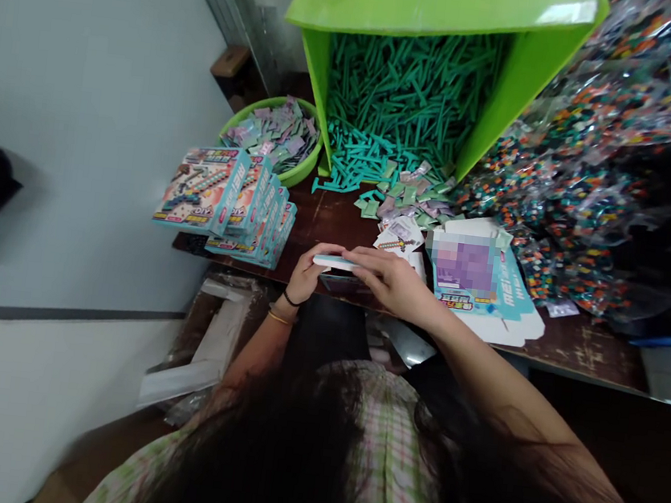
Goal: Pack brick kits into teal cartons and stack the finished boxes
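Note:
A small flat box (pixel 334 263), white on top, is held between both hands at the near edge of the dark wooden table (pixel 579 348). My left hand (pixel 307 272) grips its left end with curled fingers. My right hand (pixel 396 281) lies over its right side, fingers closed along the top. Right of my hands lies a stack of unfolded teal box blanks (pixel 483 280). To the left stands a row of finished teal boxes (pixel 229 203).
A bright green bin (pixel 512 86) full of teal plastic sticks (pixel 402 90) stands at the back. A green bowl (pixel 305 169) of small leaflets sits at its left. Bags of coloured beads (pixel 595 152) pile up at the right. Loose leaflets (pixel 414 200) lie mid-table.

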The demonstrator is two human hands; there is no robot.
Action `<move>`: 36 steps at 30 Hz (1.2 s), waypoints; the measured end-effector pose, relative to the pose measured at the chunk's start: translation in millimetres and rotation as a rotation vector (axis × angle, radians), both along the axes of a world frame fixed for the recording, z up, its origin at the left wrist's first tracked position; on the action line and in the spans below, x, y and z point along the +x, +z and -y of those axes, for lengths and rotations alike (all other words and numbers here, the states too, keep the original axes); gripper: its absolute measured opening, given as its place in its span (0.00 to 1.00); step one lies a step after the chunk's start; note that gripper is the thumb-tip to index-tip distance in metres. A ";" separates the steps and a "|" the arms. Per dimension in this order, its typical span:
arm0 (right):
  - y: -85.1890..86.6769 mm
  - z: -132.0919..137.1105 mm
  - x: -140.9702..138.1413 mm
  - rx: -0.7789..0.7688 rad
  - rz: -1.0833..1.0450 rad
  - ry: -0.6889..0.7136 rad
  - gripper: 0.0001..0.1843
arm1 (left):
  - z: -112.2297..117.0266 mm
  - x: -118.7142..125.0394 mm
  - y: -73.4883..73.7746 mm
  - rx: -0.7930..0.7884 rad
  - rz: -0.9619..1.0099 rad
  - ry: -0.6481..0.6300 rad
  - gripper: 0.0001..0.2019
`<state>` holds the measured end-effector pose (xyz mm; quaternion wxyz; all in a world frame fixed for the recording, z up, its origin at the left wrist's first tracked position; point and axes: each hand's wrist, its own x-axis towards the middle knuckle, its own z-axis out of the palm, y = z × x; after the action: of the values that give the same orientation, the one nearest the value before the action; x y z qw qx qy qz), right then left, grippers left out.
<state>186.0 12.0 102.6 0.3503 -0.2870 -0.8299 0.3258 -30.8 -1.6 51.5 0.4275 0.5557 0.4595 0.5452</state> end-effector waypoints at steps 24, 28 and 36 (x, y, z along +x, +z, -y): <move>-53.3 -6.6 9.4 0.538 0.222 -0.100 0.22 | 26.3 -11.6 -27.7 0.554 -0.710 0.221 0.23; -58.3 1.9 8.7 0.549 0.223 -0.126 0.23 | 28.9 -15.4 -42.0 0.578 -0.706 0.302 0.14; -56.1 -10.1 8.6 0.501 0.170 -0.070 0.25 | 21.4 3.8 -62.1 0.009 -0.322 0.204 0.30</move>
<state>194.6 22.1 46.5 0.3507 -0.2462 -0.9006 0.0725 -27.0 -23.0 -10.6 0.2884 0.5884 0.5736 0.4916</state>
